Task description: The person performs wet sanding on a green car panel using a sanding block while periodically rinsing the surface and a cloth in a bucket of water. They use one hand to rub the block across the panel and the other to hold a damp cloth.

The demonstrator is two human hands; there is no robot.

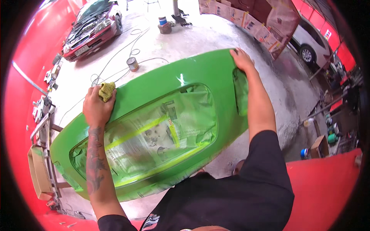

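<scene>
A glossy green car tailgate (154,86) lies in front of me, slanting from lower left to upper right. Newspaper (148,140) edged with bright tape masks its recessed middle, dusted with green. My left hand (96,109) is at the panel's far left edge, with a crumpled yellow cloth (107,91) pinched between thumb and fingers. At the far right corner, my right hand (243,60) is closed over the panel's edge, its fingertips partly hidden. A masked opening (241,92) sits beside my right forearm. What supports the panel is mostly hidden beneath it.
Beyond the panel a tin can (132,64) stands on the pale floor near a loose hose (111,63). A red car (92,29) is at the back left. Paper-covered bodywork (250,23) and a white car (312,40) stand back right. A cardboard box (38,173) is at left.
</scene>
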